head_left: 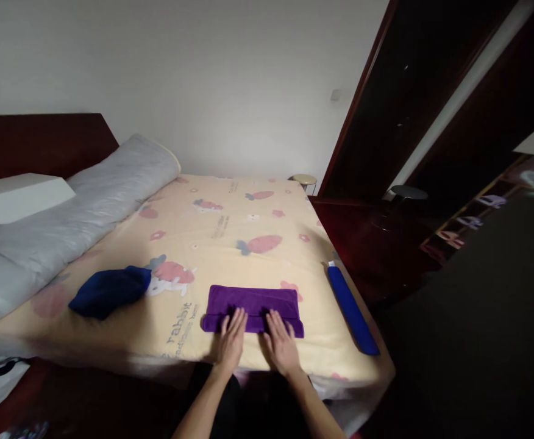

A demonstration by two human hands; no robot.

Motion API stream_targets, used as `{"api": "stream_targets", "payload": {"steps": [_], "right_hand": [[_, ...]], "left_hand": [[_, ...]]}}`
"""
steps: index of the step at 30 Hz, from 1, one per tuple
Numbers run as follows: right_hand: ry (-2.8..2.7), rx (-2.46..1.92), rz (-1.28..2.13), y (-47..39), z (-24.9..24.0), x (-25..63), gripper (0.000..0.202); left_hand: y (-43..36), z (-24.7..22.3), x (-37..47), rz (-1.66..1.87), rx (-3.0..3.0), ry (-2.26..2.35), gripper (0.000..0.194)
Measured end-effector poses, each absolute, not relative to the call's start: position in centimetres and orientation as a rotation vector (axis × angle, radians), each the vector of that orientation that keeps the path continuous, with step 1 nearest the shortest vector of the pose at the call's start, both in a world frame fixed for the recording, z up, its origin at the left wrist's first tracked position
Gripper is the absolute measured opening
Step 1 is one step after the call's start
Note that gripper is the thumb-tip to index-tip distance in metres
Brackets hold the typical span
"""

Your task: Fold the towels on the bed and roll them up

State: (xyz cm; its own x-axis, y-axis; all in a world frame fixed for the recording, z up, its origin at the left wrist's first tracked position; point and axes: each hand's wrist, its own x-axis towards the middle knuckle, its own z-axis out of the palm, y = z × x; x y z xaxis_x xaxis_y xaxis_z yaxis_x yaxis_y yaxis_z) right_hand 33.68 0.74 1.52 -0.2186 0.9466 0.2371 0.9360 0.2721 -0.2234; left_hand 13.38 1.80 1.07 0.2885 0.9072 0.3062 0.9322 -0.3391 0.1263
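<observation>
Both hands [232, 341] [282, 342], grip unclenched, touch purple cloth [253, 299] atop printed bedsheet [221, 259] near pale wall [203, 85].

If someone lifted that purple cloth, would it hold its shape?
Probably not: the purple cloth looks like soft fabric, so it would likely sag. Its near edge, under the left hand and right hand, appears turned over and may come undone.

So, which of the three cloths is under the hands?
The purple cloth, under the left hand and right hand; the crumpled blue cloth and the rolled blue cloth lie apart on either side, untouched.
</observation>
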Motion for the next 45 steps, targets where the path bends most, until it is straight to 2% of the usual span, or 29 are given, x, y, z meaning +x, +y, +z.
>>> {"api": "stream_targets", "payload": {"steps": [4,10,13,17,25,30,35,39,45], "right_hand": [[-2.329,-1.578,0.057,1.3,0.8,31.7,0.052],[-2.236,-1.733,-0.105,0.9,-0.5,40.8,0.055],[-2.260,-1.748,-0.175,1.2,-0.6,42.2,0.057],[-2.224,-1.751,-0.252,2.1,-0.2,41.1,0.054],[-2.256,-1.746,0.134,2.9,4.4,42.5,0.037],[-2.195,-1.864,0.133,6.6,5.6,42.2,0.032],[-2.115,-1.917,0.017,8.2,3.7,37.1,0.050],[-2.245,-1.680,0.040,7.7,1.7,33.4,0.053],[-2.174,-1.728,0.018,6.8,0.2,40.0,0.059]], "left_hand": [[1.6,0.8,13.6,-0.404,-2.599,-1.605,0.059],[2.0,2.7,4.0,-0.137,-2.528,-1.932,0.056],[2.4,3.7,2.8,-0.056,-2.574,-1.909,0.065],[3.0,3.8,5.3,-0.092,-2.597,-1.880,0.075],[5.2,5.1,5.1,-0.256,-2.605,-2.006,0.046],[8.7,6.1,5.2,-0.243,-2.540,-2.092,0.033],[9.9,5.0,9.6,-0.275,-2.578,-1.963,0.057],[8.7,3.3,12.1,-0.305,-2.706,-1.732,0.055],[9.1,2.8,6.9,-0.279,-2.616,-1.689,0.060]]}}
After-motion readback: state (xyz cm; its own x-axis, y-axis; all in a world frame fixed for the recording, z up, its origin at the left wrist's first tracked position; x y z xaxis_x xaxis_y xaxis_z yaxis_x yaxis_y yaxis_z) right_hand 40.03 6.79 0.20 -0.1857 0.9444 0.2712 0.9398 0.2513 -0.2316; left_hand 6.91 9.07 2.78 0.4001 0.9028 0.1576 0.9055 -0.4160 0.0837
